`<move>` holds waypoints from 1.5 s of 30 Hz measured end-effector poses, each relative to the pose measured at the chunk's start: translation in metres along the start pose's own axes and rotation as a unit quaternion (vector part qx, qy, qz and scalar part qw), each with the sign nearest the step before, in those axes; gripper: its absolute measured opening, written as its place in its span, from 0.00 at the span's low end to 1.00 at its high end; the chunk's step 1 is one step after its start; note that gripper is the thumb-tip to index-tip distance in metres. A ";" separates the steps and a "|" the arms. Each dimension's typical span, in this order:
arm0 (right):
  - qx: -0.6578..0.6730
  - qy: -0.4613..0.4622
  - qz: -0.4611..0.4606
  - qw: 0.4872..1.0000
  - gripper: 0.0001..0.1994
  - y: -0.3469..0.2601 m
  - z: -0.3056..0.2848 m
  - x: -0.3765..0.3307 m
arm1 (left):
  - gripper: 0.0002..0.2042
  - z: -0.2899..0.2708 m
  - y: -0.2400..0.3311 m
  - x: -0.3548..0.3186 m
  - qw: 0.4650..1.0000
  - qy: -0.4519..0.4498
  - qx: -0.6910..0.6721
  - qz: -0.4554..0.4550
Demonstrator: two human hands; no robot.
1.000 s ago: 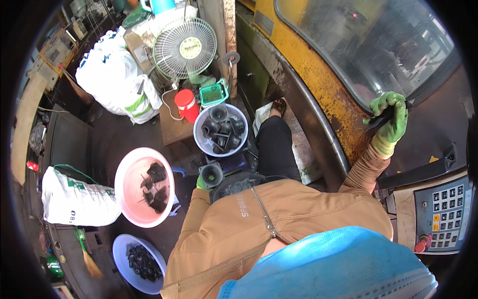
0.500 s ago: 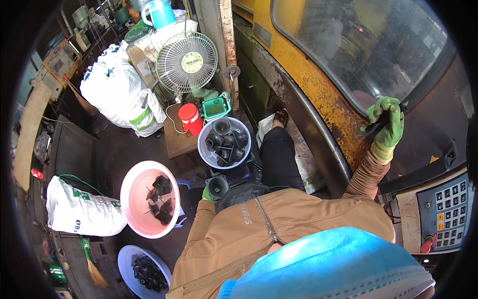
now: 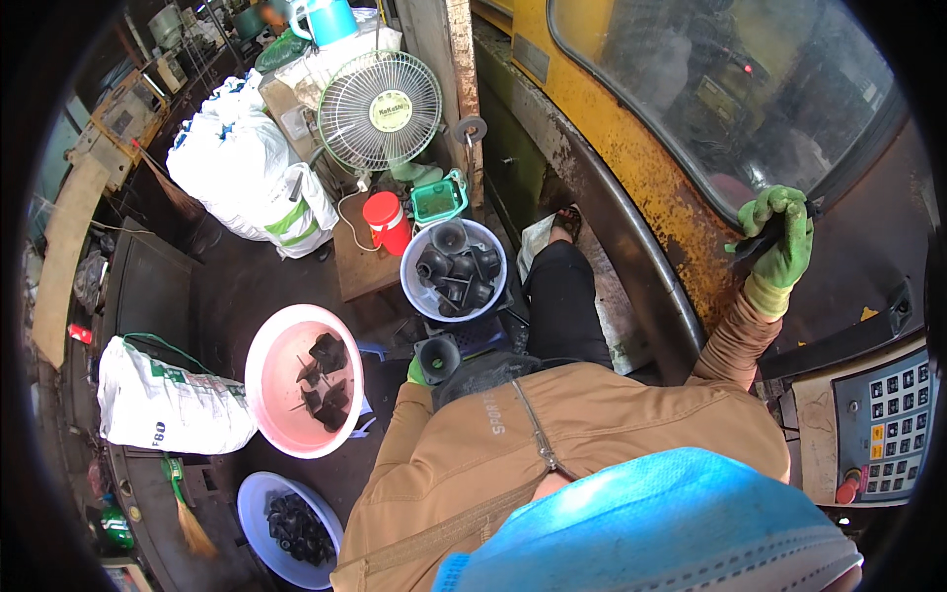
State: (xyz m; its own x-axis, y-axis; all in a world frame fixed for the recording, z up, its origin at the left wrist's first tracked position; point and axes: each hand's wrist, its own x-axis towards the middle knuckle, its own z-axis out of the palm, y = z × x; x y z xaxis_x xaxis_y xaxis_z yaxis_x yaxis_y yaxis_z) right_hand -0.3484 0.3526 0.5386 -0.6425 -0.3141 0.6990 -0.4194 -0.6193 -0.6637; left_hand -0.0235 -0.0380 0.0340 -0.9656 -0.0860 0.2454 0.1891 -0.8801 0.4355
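Observation:
My left hand (image 3: pixel 415 371), in a green glove, is closed on a black plastic cone-shaped part (image 3: pixel 438 359) close to my waist; its wide open end faces up, and most of the fingers are behind it. At the right, my gloved right hand (image 3: pixel 784 247) wraps around a black handle (image 3: pixel 756 240) beside the window of a rusty yellow machine door (image 3: pixel 641 187). Just ahead of the left hand stands a pale blue basin (image 3: pixel 406 286) with several similar black parts (image 3: pixel 462 264) heaped in it.
A pink basin (image 3: pixel 264 395) with black pieces and a blue basin (image 3: pixel 252 533) with small dark parts stand at the left. A fan (image 3: pixel 380 113), a red jug (image 3: pixel 387 222), white sacks (image 3: pixel 232 183) and a button panel (image 3: pixel 893 424) surround me.
The whole view has shifted slightly, moving the surroundings a little to the right. Both hands keep their holds, and machinery behind the window shows more clearly.

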 end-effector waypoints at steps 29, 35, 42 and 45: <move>-0.039 0.043 0.004 0.998 0.13 0.001 -0.006 -0.002 | 0.20 0.019 -0.008 0.002 0.898 0.244 0.360 0.063; -0.113 0.090 0.046 0.988 0.15 0.013 0.023 0.000 | 0.17 0.148 0.040 0.075 0.899 0.330 0.242 0.157; -0.149 -0.137 0.408 0.891 0.28 0.127 0.124 -0.074 | 0.31 0.283 0.066 0.175 0.768 0.223 0.557 0.224; 0.025 -0.122 0.515 0.848 0.14 0.156 0.142 -0.095 | 0.33 0.311 0.064 0.185 0.583 0.150 0.739 0.304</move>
State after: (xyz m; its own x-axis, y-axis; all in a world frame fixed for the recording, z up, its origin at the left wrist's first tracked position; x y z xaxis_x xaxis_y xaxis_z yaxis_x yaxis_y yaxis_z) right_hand -0.2615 0.1836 0.4066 -0.4974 -0.8424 -0.2071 0.3163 0.0462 -0.9475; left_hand -0.1342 0.0353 0.3763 -0.5868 -0.4443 0.6769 0.2465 0.6983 0.6720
